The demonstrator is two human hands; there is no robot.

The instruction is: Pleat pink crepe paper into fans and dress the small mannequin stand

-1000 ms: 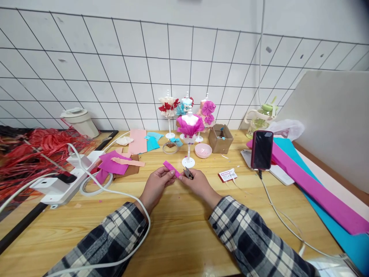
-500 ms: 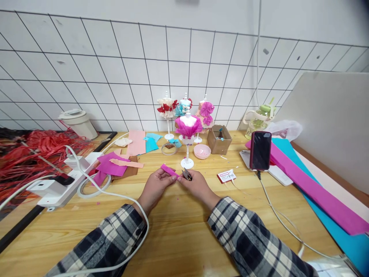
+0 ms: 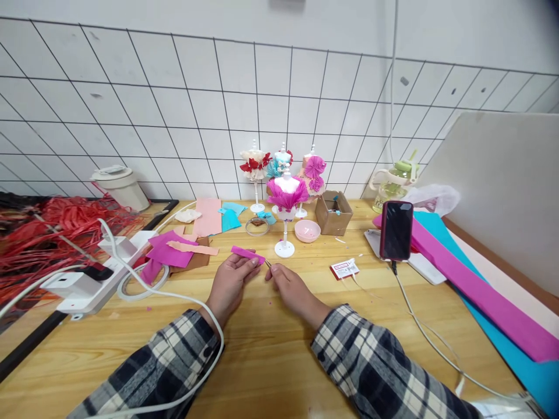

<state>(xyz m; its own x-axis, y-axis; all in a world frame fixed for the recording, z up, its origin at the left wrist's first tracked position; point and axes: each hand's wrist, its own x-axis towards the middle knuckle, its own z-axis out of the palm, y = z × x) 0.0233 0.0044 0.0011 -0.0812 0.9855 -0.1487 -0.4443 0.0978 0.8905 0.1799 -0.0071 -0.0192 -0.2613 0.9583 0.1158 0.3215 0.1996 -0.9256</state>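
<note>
My left hand (image 3: 230,284) pinches a narrow folded strip of magenta crepe paper (image 3: 247,254) between thumb and fingers. My right hand (image 3: 293,289) is closed around what look like small metal scissors (image 3: 268,263). Only their thin tips show, meeting the paper's right end; the rest is hidden by my fingers. Just beyond my hands a small white dress form (image 3: 285,230) stands upright, with a ruffled magenta paper collar (image 3: 287,194) around its top.
Three decorated dress forms stand behind, by the tiled wall. A pink bowl (image 3: 307,231) and cardboard box (image 3: 333,212) sit to their right. Paper scraps (image 3: 172,247) and a power strip (image 3: 94,291) lie left. A phone (image 3: 396,231) stands right; a white cable (image 3: 196,299) crosses my left forearm.
The magenta strip has shifted left and is turned flatter. My right hand has rotated the tool, so its tips now point left at the strip's end instead of upward.
</note>
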